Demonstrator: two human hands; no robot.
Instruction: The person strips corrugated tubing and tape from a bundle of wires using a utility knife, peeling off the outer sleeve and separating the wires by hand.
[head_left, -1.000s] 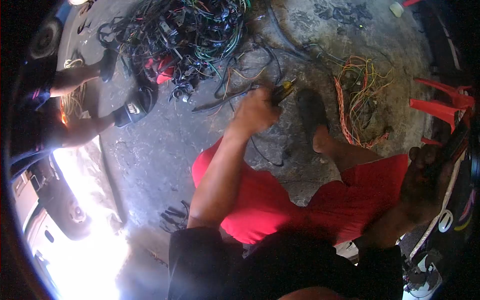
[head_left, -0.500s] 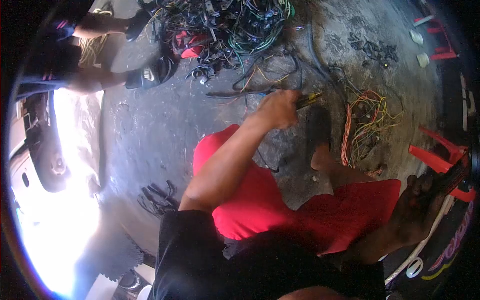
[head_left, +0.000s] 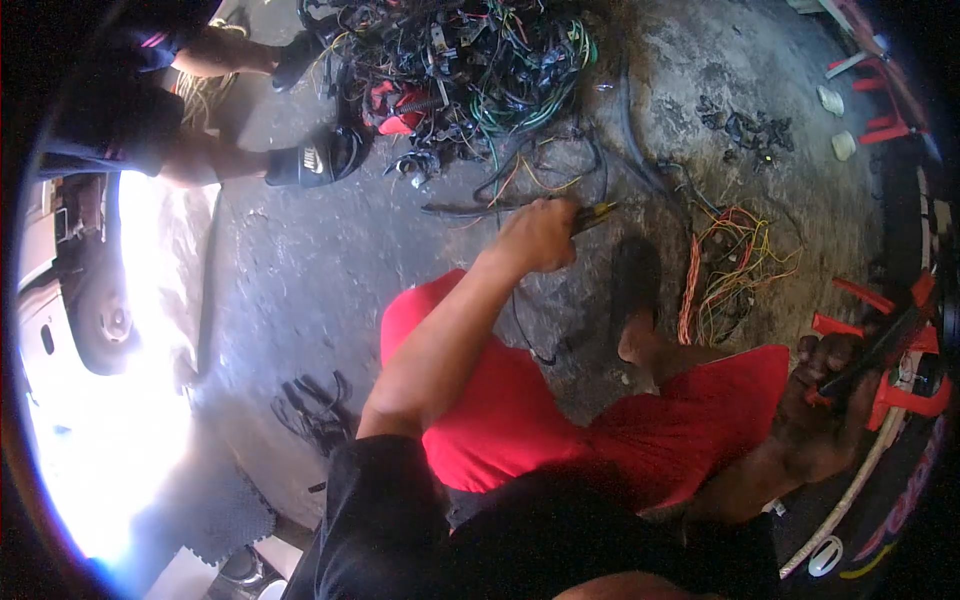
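Note:
My left hand [head_left: 540, 236] is closed around a short dark piece with a yellow end [head_left: 595, 214], held above the floor. Whether that piece is a tool or a length of cable I cannot tell. Just behind this hand runs a black cable [head_left: 460, 210]. At the far right, my right hand [head_left: 822, 410] is closed on a long black object [head_left: 880, 350] with a reddish end near the fingers. Its kind is unclear in the shadow. Between my hands and to the front lies a bundle of orange and yellow wires [head_left: 740, 255].
A large tangled heap of wires [head_left: 500, 75] covers the floor ahead. Another person's legs and black slipper [head_left: 315, 160] are at the upper left. Black scraps [head_left: 745, 130] lie right of the heap, black strips [head_left: 312, 408] at the lower left. Red stands [head_left: 910, 400] are at the right.
My left hand has drawn back left and toward me with the yellow-ended piece. My right hand and its black object have shifted slightly left. The whole view has tilted a little.

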